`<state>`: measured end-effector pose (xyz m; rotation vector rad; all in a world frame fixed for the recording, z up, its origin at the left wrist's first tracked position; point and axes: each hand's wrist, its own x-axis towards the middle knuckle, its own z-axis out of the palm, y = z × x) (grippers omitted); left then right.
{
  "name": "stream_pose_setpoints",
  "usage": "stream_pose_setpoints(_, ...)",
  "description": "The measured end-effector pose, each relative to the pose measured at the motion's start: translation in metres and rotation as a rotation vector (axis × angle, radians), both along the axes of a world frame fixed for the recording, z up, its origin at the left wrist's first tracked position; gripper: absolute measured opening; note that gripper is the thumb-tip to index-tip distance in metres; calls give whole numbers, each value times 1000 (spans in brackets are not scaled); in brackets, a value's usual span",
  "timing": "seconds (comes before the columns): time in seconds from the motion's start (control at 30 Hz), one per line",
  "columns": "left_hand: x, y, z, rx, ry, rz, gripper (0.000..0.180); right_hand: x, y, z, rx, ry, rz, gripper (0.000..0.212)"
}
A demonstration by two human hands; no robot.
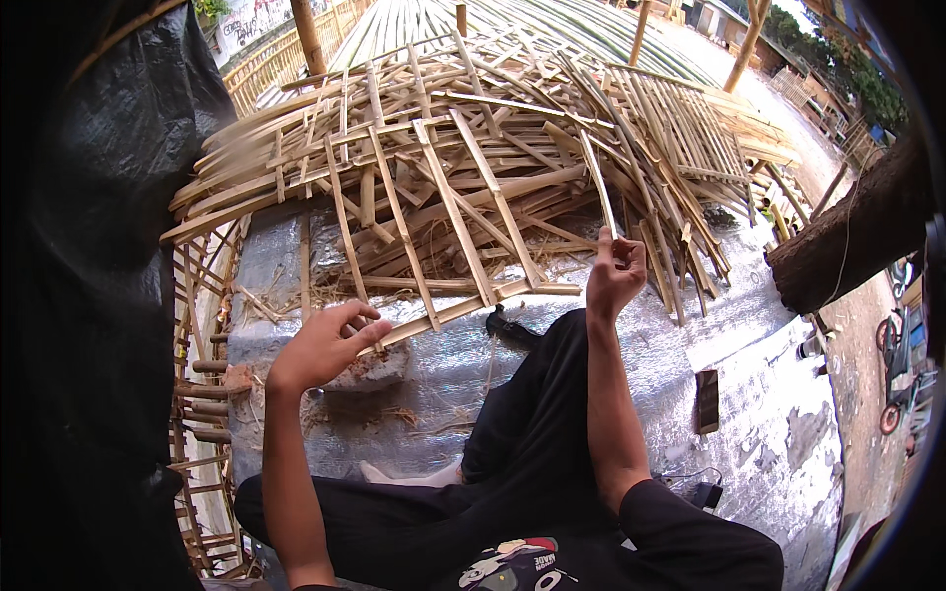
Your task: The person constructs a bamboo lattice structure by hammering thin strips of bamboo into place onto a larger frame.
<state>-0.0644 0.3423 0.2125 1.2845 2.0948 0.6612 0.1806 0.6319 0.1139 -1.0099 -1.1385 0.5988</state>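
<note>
A ladder-like bamboo frame [458, 222] leans toward me, its slats joined to a near rail [453, 310]. At the left end of this rail is my left hand [323, 345], its fingers and thumb closed about the rail's end. My right hand [616, 276] is raised to the right of the frame, pinching the lower end of a thin bamboo strip [596, 182] that points up and away. Behind the frame lies a large heap of bamboo pieces [532, 192]. Below the near rail, a small black object [512, 328] rests by my knee; its kind is unclear.
I sit on a silvery sheet [552, 394]. A phone [708, 402] and a black corded device [707, 494] lie to the right. A rough block [365, 369] is under my left hand. A black tarp [108, 217] hangs left; a thick log [857, 227] juts in at right.
</note>
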Motion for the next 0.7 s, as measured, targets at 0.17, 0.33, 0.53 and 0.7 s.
stream_pose_setpoints(0.17,-23,-55,-95,106,-269,163,52,-20,-92,54,772,-374,223,19)
stream_pose_setpoints(0.33,-36,-87,-144,357,-798,333,81,-64,-172,32,1061,-369,576,30)
stream_pose_setpoints(0.53,-28,-39,-124,876,-1411,638,59,-88,-221,-55,921,-426,1105,29)
stream_pose_setpoints(0.7,-55,-65,-171,1027,-1451,630,23,-103,-209,-60,417,-842,1414,53)
